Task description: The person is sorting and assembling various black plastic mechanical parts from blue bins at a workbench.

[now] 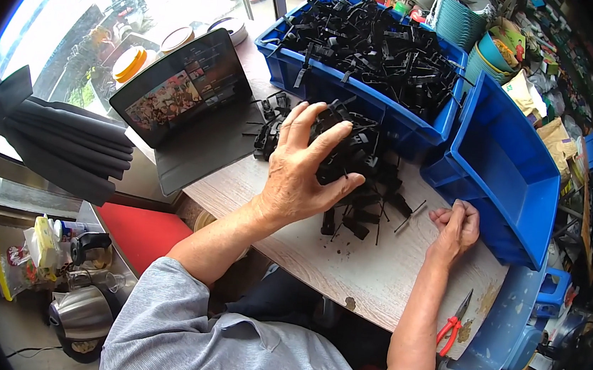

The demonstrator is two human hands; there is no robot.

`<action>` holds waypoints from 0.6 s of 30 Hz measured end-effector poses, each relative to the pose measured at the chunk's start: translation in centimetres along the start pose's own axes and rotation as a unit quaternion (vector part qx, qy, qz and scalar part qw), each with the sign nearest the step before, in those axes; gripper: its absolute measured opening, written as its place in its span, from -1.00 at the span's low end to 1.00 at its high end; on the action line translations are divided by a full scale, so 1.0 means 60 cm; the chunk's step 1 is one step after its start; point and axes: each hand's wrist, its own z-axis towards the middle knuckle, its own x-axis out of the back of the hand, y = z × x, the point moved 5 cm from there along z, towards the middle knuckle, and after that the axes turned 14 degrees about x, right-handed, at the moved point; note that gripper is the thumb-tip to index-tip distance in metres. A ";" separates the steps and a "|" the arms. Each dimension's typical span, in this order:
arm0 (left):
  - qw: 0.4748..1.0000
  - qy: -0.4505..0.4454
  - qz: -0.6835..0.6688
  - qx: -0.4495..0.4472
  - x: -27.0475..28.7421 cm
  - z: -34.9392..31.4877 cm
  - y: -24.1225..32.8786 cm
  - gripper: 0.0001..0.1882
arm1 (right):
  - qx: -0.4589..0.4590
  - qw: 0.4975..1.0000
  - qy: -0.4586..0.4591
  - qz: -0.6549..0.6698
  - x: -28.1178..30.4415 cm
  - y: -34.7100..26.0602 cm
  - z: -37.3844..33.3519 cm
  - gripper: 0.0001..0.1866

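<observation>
My left hand is over a loose pile of small black plastic parts on the pale wooden table. Its fingers and thumb are spread, with nothing visible between them; part of the pile is hidden beneath it. On the right, my right hand rests by the table, fingers curled and pressed together near the tilted blue bin. Whatever those fingers may hold cannot be made out. Between the pile and that hand lies a thin grey metal rod.
A blue crate heaped with black parts stands at the back. A tablet in a dark case leans at the left. Red-handled pliers lie near the right front edge. An electric kettle stands at lower left.
</observation>
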 end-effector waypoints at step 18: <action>0.980 0.175 0.098 -0.017 0.069 0.113 -0.070 -0.41 | 0.011 1.000 -0.009 0.006 0.004 0.011 0.003 -0.87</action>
